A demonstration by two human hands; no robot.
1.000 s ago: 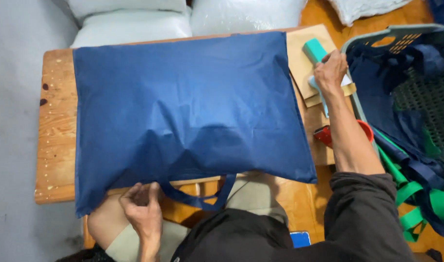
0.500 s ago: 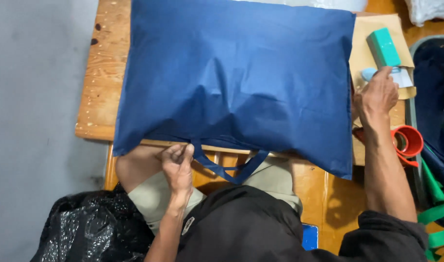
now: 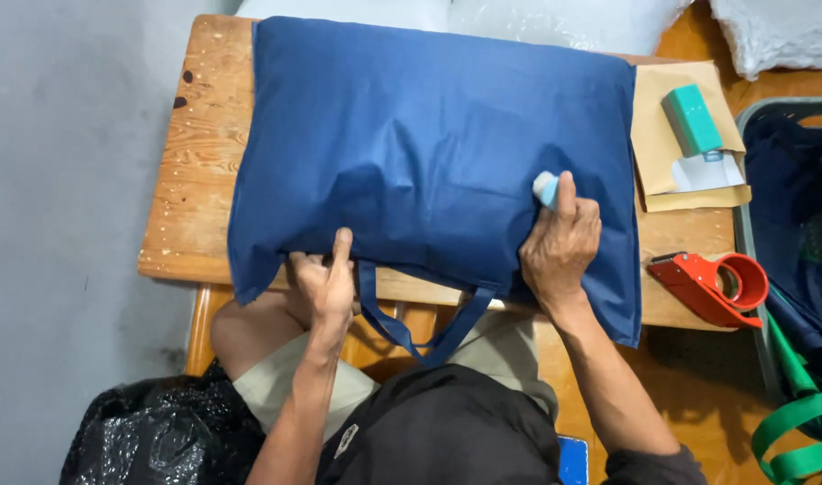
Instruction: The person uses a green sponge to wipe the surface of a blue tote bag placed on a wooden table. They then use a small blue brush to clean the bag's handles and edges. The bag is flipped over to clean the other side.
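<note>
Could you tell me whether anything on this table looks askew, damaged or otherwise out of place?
Nothing looks damaged or spilled. The blue bag does hang over the near edge of the wooden table, its handle dangling. The left hand grips that edge; the right hand presses a small pale object onto it.

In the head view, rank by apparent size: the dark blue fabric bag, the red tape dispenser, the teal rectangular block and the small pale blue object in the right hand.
1. Dark blue fabric bag, by far.
2. Red tape dispenser.
3. Teal rectangular block.
4. Small pale blue object, though the right hand hides part of it.
</note>
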